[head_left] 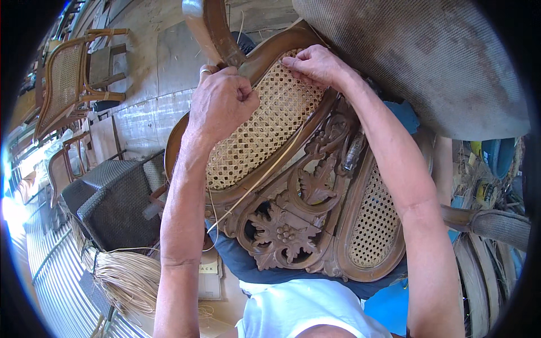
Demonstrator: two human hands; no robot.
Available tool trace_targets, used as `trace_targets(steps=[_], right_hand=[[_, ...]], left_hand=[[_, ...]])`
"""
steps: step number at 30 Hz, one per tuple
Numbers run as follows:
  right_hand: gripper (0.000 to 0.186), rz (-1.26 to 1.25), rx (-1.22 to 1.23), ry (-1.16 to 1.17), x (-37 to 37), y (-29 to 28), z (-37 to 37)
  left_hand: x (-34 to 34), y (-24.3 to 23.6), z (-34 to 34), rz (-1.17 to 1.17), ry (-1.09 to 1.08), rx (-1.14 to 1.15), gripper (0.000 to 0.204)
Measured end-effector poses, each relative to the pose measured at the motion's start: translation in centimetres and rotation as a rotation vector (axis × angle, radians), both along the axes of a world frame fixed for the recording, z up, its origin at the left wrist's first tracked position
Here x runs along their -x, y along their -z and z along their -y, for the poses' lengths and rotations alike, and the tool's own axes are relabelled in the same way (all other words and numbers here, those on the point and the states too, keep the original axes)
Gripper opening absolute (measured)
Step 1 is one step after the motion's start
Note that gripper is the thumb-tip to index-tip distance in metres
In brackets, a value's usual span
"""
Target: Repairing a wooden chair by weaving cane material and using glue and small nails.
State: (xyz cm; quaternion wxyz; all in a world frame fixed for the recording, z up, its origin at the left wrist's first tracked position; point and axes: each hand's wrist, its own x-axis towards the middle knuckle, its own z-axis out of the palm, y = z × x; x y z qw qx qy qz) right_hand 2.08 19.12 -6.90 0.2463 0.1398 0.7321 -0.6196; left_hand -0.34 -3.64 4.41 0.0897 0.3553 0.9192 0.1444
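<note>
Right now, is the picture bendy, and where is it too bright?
In the head view, the ridged sheet bends near the dark rim; same view, glare whitens the far left edge; same view, left hand and right hand look fairly sharp.

Floor [174,62], cane chair [60,83], corrugated sheeting [59,276] (brightly lit)

Between the left hand [225,104] and the right hand [315,65], a lane lay open over the long beige cane-woven panel [253,141], running down to its lower end. The curved, glossy brown wooden arm [211,34] stood just beyond the left hand, obstructing that side. The broad, brown-stained woven surface [417,56] limited room at the upper right, and the right forearm [389,141] barred the way in beneath it. A thin, pale cane strand [253,190] slanted across the approach from the carved brown wooden scrollwork [287,234].
</note>
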Motion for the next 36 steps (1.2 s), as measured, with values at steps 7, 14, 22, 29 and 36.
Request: trace_targets(steps=[7, 14, 22, 29, 36], right_hand=[[0.043, -0.034, 0.047, 0.036, -0.3, 0.8, -0.2], [0.043, -0.009, -0.059, -0.050, 0.7, 0.0, -0.3], [0.043, -0.066, -0.669, -0.104, 1.0, -1.9, 2.6], [0.044, 0.052, -0.757, -0.057, -1.1, -6.1, 3.5], [0.058, -0.274, -0.638, -0.243, -15.8, -11.6, 4.5]], left_hand=[[0.0, 0.1, -0.1, -0.019, 0.001, -0.025, 0.017], [-0.2, 0.2, -0.3, -0.032, -0.046, -0.002, 0.017], [-0.4, -0.7, -0.8, 0.037, -0.108, 0.027, 0.021], [-0.2, -0.7, -1.6, 0.038, -0.110, 0.090, 0.035], [0.3, -0.9, 0.2, 0.065, -0.097, 0.160, 0.037]])
